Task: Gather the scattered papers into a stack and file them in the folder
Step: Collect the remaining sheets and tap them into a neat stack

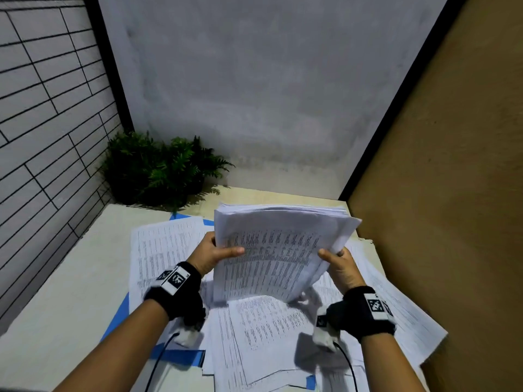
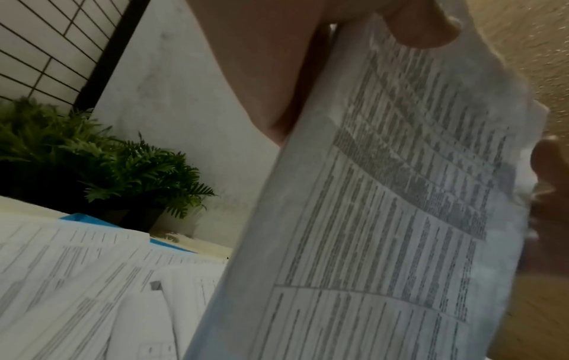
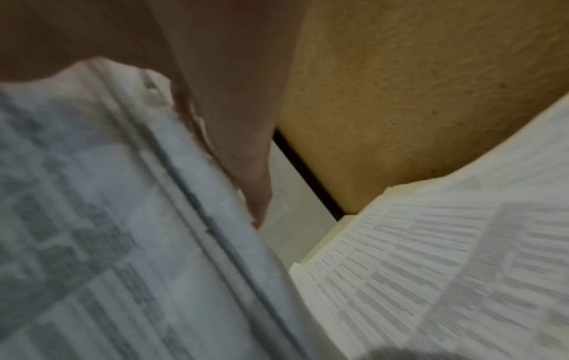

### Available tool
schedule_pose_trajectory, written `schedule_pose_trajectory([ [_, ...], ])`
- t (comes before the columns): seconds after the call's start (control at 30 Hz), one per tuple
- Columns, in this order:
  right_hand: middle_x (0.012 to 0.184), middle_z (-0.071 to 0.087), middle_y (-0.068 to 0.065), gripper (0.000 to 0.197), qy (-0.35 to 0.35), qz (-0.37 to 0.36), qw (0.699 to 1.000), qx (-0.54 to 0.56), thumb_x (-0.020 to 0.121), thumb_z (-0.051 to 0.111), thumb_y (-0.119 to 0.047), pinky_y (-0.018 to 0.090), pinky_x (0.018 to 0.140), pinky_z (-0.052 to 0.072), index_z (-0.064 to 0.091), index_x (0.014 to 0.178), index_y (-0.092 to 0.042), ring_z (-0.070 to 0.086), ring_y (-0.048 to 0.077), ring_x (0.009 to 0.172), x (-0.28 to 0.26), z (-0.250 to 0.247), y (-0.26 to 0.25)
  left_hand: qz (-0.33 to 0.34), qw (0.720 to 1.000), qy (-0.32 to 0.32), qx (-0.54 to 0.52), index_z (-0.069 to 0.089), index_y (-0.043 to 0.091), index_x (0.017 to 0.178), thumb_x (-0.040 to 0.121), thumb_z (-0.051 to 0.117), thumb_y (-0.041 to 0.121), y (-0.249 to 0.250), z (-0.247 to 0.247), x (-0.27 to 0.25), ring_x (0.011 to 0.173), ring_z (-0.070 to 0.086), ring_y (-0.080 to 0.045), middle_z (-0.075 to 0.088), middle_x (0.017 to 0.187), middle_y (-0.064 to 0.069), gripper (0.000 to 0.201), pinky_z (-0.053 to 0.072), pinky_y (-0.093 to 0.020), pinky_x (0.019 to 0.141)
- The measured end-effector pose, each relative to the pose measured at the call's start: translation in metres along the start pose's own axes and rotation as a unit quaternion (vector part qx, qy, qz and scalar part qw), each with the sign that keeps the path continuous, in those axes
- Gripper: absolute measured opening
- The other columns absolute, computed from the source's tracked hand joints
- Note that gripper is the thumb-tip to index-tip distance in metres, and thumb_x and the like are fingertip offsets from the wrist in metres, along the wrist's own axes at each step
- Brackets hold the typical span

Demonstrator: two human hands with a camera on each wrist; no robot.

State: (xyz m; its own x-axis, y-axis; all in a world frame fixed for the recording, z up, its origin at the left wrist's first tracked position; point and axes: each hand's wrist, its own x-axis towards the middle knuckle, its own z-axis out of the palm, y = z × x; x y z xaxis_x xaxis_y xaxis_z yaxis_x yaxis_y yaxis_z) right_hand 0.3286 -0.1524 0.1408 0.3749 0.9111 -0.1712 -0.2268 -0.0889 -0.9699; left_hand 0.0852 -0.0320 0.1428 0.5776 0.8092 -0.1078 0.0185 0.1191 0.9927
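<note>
1. In the middle of the head view, a thick stack of white printed sheets (image 1: 278,250) is held up off the desk, tilted so its printed face looks back toward the person.
2. The left hand (image 1: 210,254) grips the stack's left edge, thumb laid across the front page and fingers hidden behind; the left wrist view shows that thumb (image 2: 421,26) pressed on the paper at the top of the frame.
3. The right hand (image 1: 341,263) clamps the stack's right edge low down, thumb on the front, fingers curled behind. The right wrist view is blurred, yet it shows fingers (image 3: 243,136) lying along the stack's edge.
4. Both wrists wear black bands with white coded tags, and a thin black cable trails from each toward the bottom of the frame.
5. Below the stack, loose printed pages (image 1: 263,335) lie fanned and overlapping across the lower centre and lower right of the head view, some overhanging the desk's right edge.
6. Under them, strips of a flat blue folder (image 1: 181,356) peek out at lower left and near the plant.
7. The pale cream desk top (image 1: 73,278) runs from the lower left up to the corner.
8. A dark-potted green fern (image 1: 158,168) sits in the left-centre corner, against a tiled wall and a grey wall; a tan board fills the right side.
</note>
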Motion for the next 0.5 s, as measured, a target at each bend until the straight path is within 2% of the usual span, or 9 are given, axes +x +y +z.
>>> schedule_pose_trajectory([
  [0.03, 0.096, 0.075, 0.002, 0.097, -0.001, 0.007, 1.0, -0.014, 0.024, 0.092, -0.046, 0.047, 0.103, 0.041, 0.062, 0.108, -0.008, 0.065, 0.026, 0.102, 0.0, 0.002, 0.002, -0.006, 1.0, -0.004, -0.002, 0.064, 0.024, 0.087, 0.018, 0.084, 0.059, 0.0, 0.001, 0.0, 0.079, 0.069, -0.01, 0.075, 0.077, 0.004, 0.08, 0.055, -0.028, 0.074],
  [0.1, 0.092, 0.076, 0.0, 0.104, -0.016, 0.012, 0.999, -0.036, 0.02, 0.092, -0.046, 0.045, 0.099, 0.045, 0.06, 0.111, -0.007, 0.07, 0.018, 0.094, 0.001, 0.007, 0.004, -0.017, 1.0, 0.003, -0.012, 0.062, 0.02, 0.092, 0.015, 0.086, 0.055, -0.002, 0.003, 0.0, 0.087, 0.068, -0.017, 0.073, 0.088, -0.001, 0.089, 0.055, -0.033, 0.08],
  [0.17, 0.091, 0.077, 0.0, 0.091, -0.027, -0.001, 0.999, -0.034, 0.025, 0.091, -0.045, 0.046, 0.095, 0.047, 0.063, 0.105, -0.012, 0.07, 0.02, 0.093, 0.004, 0.013, 0.002, -0.029, 0.999, 0.024, -0.014, 0.058, 0.012, 0.102, 0.012, 0.088, 0.053, -0.004, 0.005, 0.002, 0.098, 0.065, -0.028, 0.067, 0.104, -0.013, 0.103, 0.052, -0.042, 0.088],
  [0.23, 0.092, 0.076, 0.001, 0.083, -0.016, -0.014, 0.999, -0.024, 0.029, 0.091, -0.045, 0.05, 0.099, 0.045, 0.064, 0.102, -0.016, 0.067, 0.028, 0.099, 0.009, 0.016, -0.003, -0.035, 0.999, 0.029, -0.015, 0.056, 0.008, 0.108, 0.011, 0.088, 0.053, -0.003, 0.006, 0.003, 0.101, 0.063, -0.031, 0.065, 0.109, -0.017, 0.111, 0.051, -0.043, 0.09],
  [0.33, 0.086, 0.076, -0.001, 0.08, -0.009, -0.031, 0.999, -0.027, 0.027, 0.09, -0.048, 0.047, 0.096, 0.047, 0.065, 0.097, -0.018, 0.068, 0.025, 0.093, 0.015, 0.017, -0.01, -0.034, 0.999, 0.029, -0.014, 0.057, 0.012, 0.102, 0.01, 0.086, 0.055, -0.004, 0.005, 0.007, 0.097, 0.064, -0.027, 0.067, 0.104, -0.013, 0.106, 0.052, -0.041, 0.086],
  [0.4, 0.081, 0.076, -0.003, 0.082, 0.005, -0.043, 0.999, -0.025, 0.024, 0.09, -0.049, 0.043, 0.091, 0.05, 0.064, 0.095, -0.018, 0.068, 0.024, 0.089, 0.018, 0.016, -0.014, -0.028, 0.999, 0.026, -0.011, 0.06, 0.015, 0.093, 0.009, 0.085, 0.057, -0.005, 0.003, 0.008, 0.088, 0.068, -0.02, 0.07, 0.093, -0.006, 0.097, 0.054, -0.034, 0.079],
  [0.5, 0.076, 0.075, -0.006, 0.088, 0.024, -0.075, 0.997, -0.006, 0.019, 0.089, -0.053, 0.031, 0.076, 0.057, 0.06, 0.095, -0.019, 0.07, 0.015, 0.079, 0.023, 0.015, -0.024, -0.008, 1.0, 0.02, -0.004, 0.064, 0.018, 0.088, 0.013, 0.083, 0.06, -0.005, -0.001, 0.009, 0.077, 0.07, -0.009, 0.073, 0.083, 0.001, 0.088, 0.055, -0.024, 0.068],
])
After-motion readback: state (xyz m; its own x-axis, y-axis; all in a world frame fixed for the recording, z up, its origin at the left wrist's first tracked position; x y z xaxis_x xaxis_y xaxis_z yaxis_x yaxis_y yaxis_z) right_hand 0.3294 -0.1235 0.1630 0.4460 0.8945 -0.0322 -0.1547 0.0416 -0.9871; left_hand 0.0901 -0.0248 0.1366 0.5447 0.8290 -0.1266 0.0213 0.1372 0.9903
